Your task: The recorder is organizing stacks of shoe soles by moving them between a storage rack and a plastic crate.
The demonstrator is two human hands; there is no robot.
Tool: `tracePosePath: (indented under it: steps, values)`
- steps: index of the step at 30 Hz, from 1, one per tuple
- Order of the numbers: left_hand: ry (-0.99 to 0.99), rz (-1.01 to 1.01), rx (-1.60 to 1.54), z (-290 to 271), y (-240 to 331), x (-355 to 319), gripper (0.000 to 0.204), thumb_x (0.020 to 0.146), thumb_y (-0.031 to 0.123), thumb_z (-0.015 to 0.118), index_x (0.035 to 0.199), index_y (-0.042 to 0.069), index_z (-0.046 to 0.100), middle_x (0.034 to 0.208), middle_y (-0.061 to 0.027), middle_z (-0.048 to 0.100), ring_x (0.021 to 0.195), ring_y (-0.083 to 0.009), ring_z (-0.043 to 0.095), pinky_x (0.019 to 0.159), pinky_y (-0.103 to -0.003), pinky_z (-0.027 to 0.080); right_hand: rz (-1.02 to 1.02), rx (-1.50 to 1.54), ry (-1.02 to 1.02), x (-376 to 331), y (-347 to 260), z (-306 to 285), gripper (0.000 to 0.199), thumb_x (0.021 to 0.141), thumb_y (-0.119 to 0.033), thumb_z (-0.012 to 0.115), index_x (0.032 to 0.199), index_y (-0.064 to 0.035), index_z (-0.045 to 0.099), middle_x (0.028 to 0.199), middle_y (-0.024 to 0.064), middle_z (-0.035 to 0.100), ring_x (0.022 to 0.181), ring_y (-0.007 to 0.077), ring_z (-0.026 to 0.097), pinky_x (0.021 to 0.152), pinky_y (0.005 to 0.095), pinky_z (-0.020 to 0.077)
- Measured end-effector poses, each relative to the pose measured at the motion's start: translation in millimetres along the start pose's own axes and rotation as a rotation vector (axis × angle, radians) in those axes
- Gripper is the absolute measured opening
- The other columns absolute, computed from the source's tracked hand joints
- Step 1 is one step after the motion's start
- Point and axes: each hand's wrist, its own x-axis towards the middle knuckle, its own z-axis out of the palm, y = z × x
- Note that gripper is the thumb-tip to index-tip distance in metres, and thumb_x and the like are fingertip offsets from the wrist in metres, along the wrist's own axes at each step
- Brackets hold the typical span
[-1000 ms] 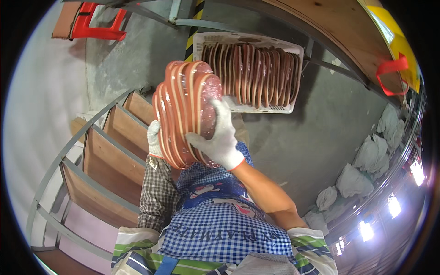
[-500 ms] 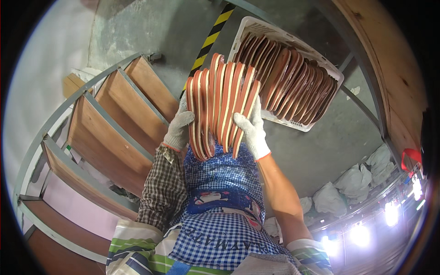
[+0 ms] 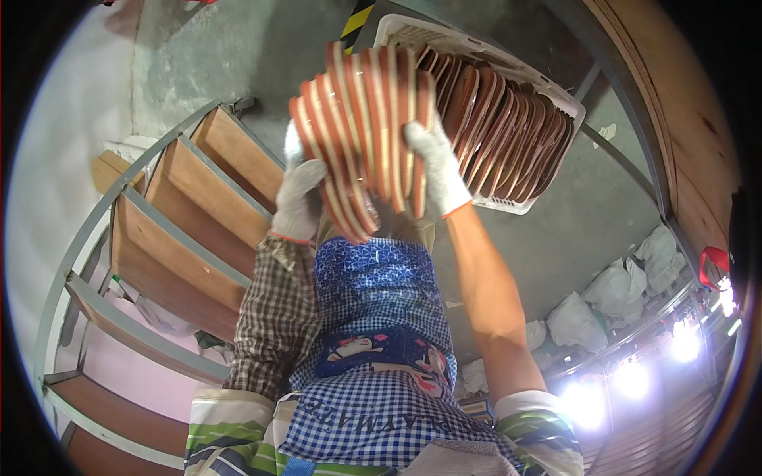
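Note:
A bundle of what look like shoe soles [image 3: 367, 131], reddish-brown with cream edges, is held upright side by side in front of me. Both ends of the row are pressed between my gloved hands. My left hand [image 3: 298, 194] closes on the left end, thumb on the near side; its other fingers are partly hidden behind the bundle. On the right end, my right hand [image 3: 436, 165] grips with the thumb toward me. The bundle is a little blurred and its lower left part hangs lower. Just beyond my right hand, more soles [image 3: 508, 131] stand packed in a white plastic crate [image 3: 520, 208].
To my left stands a metal rack with slanted wooden shelves [image 3: 178, 226]. A wooden board [image 3: 675, 103] on a metal frame rises at the right. White sacks [image 3: 575, 321] lie low on the right, near bright lamps. Yellow-black tape [image 3: 357, 22] marks the floor ahead.
Both hands have carried the bundle of soles farther from my body and slightly left. It has tilted, with its left side lower. The crate and rack have shifted in view.

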Motion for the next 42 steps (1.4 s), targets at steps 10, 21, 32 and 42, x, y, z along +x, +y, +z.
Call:
tracePosePath:
  steps: [10,21,32,42]
  values:
    - [-0.025,-0.056,0.121,41.3,-42.4,69.1,0.105,0.077,0.007,0.068,0.165,0.007,0.01,0.154,-0.0145,0.042,0.134,-0.0239,0.048,0.112,-0.036,0.041,0.014,-0.104,0.298,23.1,2.0,-84.1,0.08,0.096,-0.061,0.063,0.144,0.002,0.051,0.135,0.0191,0.063,0.116,0.0279,0.064,0.103,0.0407,0.0505]
    - [-0.133,0.012,0.323,44.5,-36.5,79.5,0.103,0.081,0.002,0.071,0.164,0.007,0.012,0.157,-0.0169,0.039,0.138,-0.0271,0.047,0.115,-0.038,0.039,-0.253,-0.629,0.459,16.1,12.3,-49.8,0.038,0.096,-0.034,0.073,0.112,0.0001,0.071,0.096,0.0087,0.075,0.088,0.0184,0.067,0.085,0.0355,0.0521]
    - [-0.024,-0.004,0.454,67.6,-39.1,74.1,0.103,0.082,0.005,0.074,0.164,0.012,0.011,0.147,-0.0144,0.05,0.125,-0.0235,0.058,0.104,-0.038,0.051,-0.426,-0.766,0.691,41.7,25.7,-40.3,0.036,0.095,-0.033,0.069,0.113,-0.0021,0.068,0.094,0.0194,0.074,0.086,0.0355,0.07,0.083,0.0424,0.0533]
    - [0.126,0.088,0.511,83.9,-52.8,81.7,0.109,0.081,0.001,0.079,0.163,0.006,0.007,0.144,-0.0182,0.05,0.121,-0.0274,0.059,0.101,-0.041,0.054,-0.498,-0.929,0.715,49.2,19.2,-43.5,0.054,0.099,-0.043,0.06,0.125,0.0045,0.058,0.11,0.0302,0.067,0.097,0.0479,0.066,0.086,0.0523,0.0529]
